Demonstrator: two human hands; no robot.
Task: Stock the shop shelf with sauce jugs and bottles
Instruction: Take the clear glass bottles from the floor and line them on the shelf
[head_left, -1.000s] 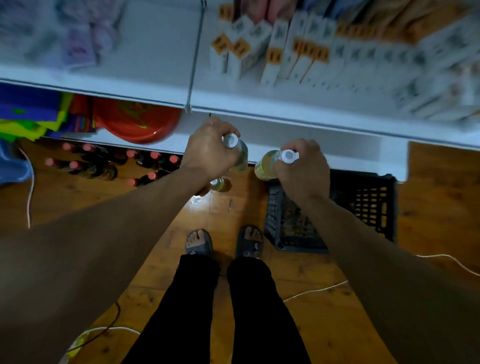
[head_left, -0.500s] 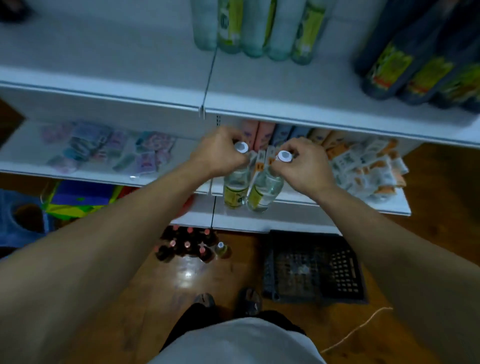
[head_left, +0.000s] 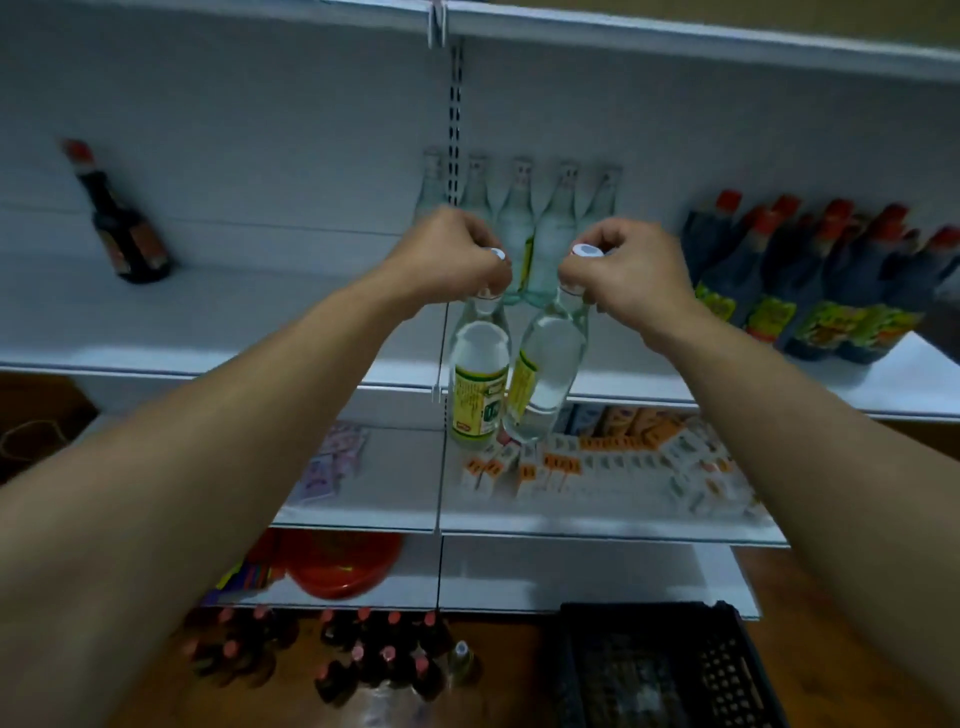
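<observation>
Both arms are stretched out towards the shelving. The left hand (head_left: 447, 257) has its fingers curled tight round the neck of the left bottle (head_left: 478, 384), just under the white cap. The right hand (head_left: 628, 273) grips the right bottle (head_left: 545, 374) the same way. Both are clear glass with yellow labels, hanging close side by side in front of the near edge of the white shelf (head_left: 208, 322), and the right one tilts inward at the base.

Behind the hands, a row of clear bottles (head_left: 519, 218) stands at the far back of that shelf. Dark sauce bottles (head_left: 810, 280) with red caps crowd the right, and a lone dark bottle (head_left: 122, 223) stands far left. One level down lie small boxes (head_left: 597, 462). On the floor are red-capped bottles (head_left: 363, 654) and, to their right, a black crate (head_left: 665, 670).
</observation>
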